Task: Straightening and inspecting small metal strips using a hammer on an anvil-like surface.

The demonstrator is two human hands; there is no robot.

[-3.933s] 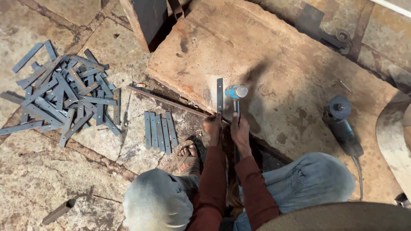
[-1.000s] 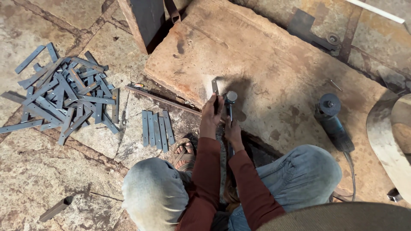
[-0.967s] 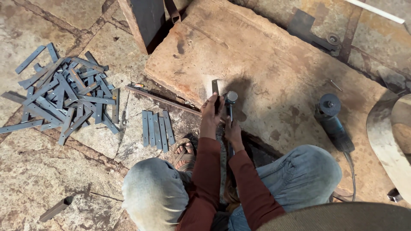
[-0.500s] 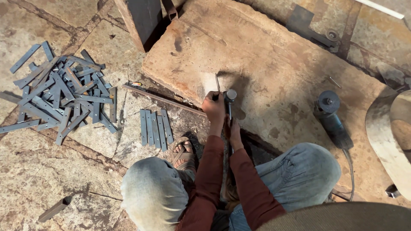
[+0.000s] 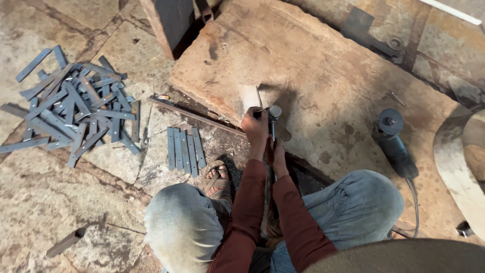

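Head view: my left hand (image 5: 255,129) is gripping a thin metal strip (image 5: 258,97) edge-up on the stone slab (image 5: 323,76). My right hand (image 5: 277,156) is clasping the hammer (image 5: 273,115) handle, its head sitting at three o'clock of the strip. Angle grinder (image 5: 393,141) is lying well apart, further toward three o'clock.

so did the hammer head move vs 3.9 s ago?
Yes. The hammer head now sits low on the stone slab, next to the left hand; earlier it was raised, farther up from the slab's near edge.
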